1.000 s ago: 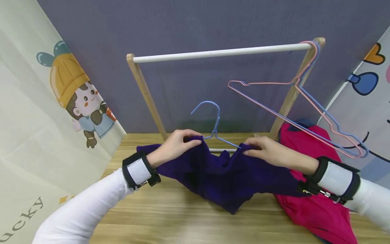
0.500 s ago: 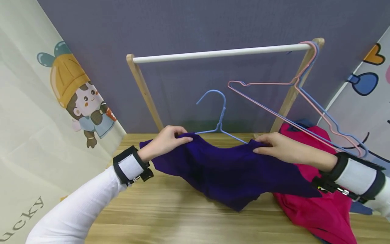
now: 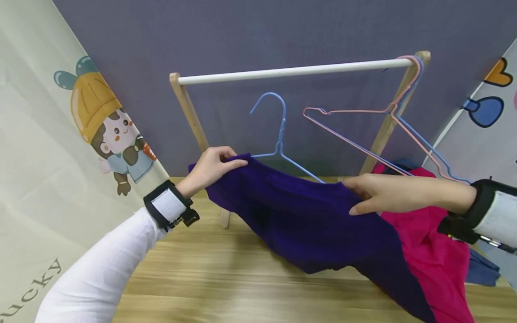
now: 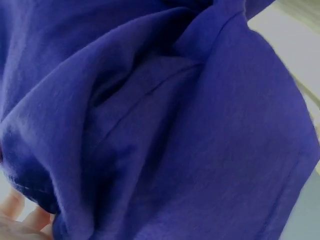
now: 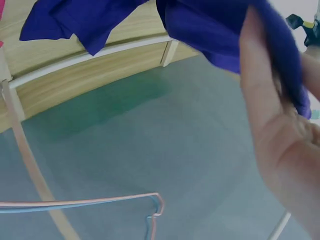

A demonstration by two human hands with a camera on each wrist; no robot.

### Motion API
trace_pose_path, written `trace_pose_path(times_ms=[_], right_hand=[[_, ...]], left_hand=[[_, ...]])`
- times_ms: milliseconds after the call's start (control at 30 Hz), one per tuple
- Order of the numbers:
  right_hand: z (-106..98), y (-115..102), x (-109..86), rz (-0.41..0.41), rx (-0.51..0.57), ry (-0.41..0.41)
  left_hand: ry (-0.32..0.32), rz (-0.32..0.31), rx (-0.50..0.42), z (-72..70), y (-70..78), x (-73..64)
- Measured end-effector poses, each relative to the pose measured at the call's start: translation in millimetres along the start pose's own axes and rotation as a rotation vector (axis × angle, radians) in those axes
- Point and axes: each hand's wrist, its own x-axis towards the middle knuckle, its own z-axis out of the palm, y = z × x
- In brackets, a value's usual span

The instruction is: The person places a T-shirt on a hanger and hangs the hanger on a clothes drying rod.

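A dark purple garment (image 3: 291, 215) hangs spread between my two hands, and a blue wire hanger (image 3: 280, 142) rises behind its top edge with hook and neck showing. Most of the hanger's lower part is hidden by the cloth. My left hand (image 3: 212, 168) pinches the garment's upper edge left of the hanger's neck, thumb in front. On the other side, my right hand (image 3: 375, 190) grips the upper edge near where the hanger's right arm goes out of sight. Seams and folds of the purple cloth (image 4: 150, 120) fill the left wrist view.
Behind stands a rack with a white rail (image 3: 291, 71) and wooden posts. Pink and blue hangers (image 3: 393, 107) hang at its right end. A bright pink garment (image 3: 440, 260) lies on the wooden table (image 3: 194, 278) at the right, with dark blue cloth (image 3: 482, 268) beside it.
Hanger and garment have risen toward the rail. My left hand has moved up and left, my right hand to the right, so the cloth's top edge is stretched wider.
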Motion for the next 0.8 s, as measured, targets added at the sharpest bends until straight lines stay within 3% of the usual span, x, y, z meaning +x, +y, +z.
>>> trace_pose_path(times_ms=[133,267,567,800], right_hand=[[0,-12,-1.3,0.127,0.048,-0.076],[2,-26,-1.7,0.175,0.109,-0.134],[17,-47,4.7,0.063,0.319,-0.145],[35,-54,21.5,0.018,0.393,-0.051]], left_hand=[[0.032,-0.013,0.012,-4.4,-0.3,4.4],[0.038,-0.024,0.044,-6.7,0.5,8.3],[0.059,-0.012,0.054,-7.5,-1.4,18.0],[0.023,0.001,0.045,-6.1,-3.8,25.8]])
